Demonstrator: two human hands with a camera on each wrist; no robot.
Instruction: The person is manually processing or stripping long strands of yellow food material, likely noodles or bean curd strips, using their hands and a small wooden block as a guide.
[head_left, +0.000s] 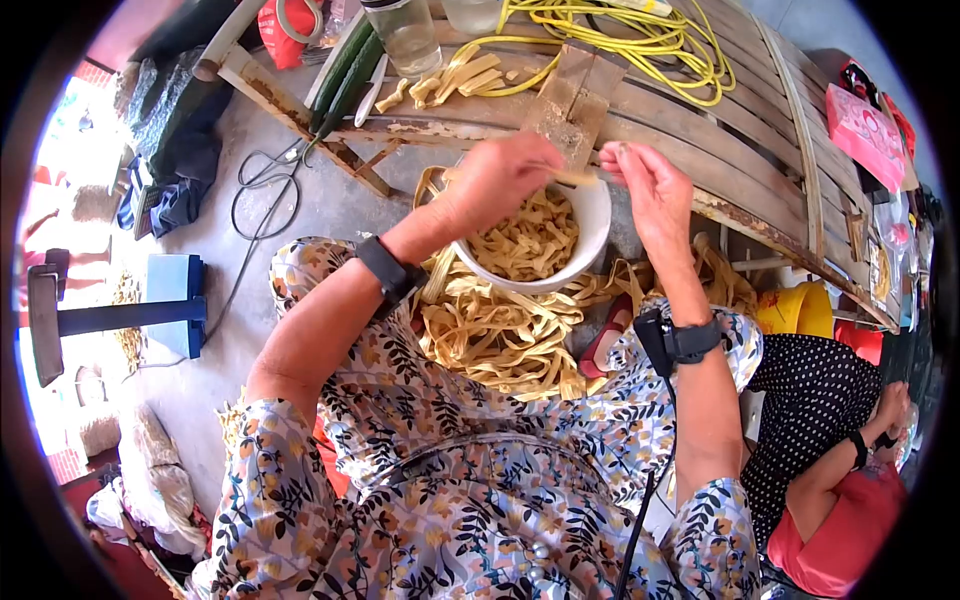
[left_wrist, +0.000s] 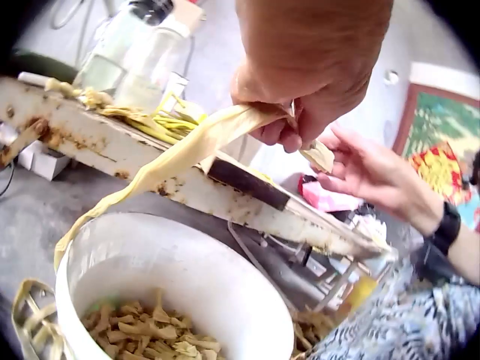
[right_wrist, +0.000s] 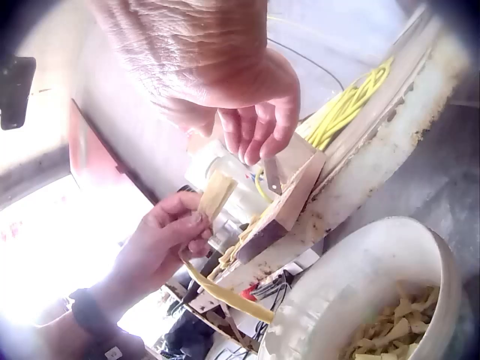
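Observation:
My left hand (head_left: pixel 500 180) pinches a long yellow-tan strip (left_wrist: pixel 176 157) above the white bucket (head_left: pixel 597 225); the strip's short end (right_wrist: pixel 217 193) sticks up past the fingers and its length hangs over the rim. To the right of it, my right hand (head_left: pixel 650 190) is raised with loosely bent fingers; in the left wrist view it (left_wrist: pixel 382 176) is close to the strip's end, and no held thing shows. Cut pieces (head_left: pixel 525 240) lie in the bucket. Behind it, a wooden block (head_left: pixel 572 95) with a metal blade (right_wrist: pixel 271 176) rests on the bench.
Long strips (head_left: pixel 500 330) lie heaped below the bucket. On the slatted bench (head_left: pixel 660 130) are yellow cable (head_left: pixel 690 55), short strips (head_left: pixel 460 80), cucumbers (head_left: pixel 345 80), a white-handled knife (head_left: pixel 371 92) and jars (head_left: pixel 405 40). A seated person (head_left: pixel 840 500) is at the right, near a yellow bucket (head_left: pixel 797 310).

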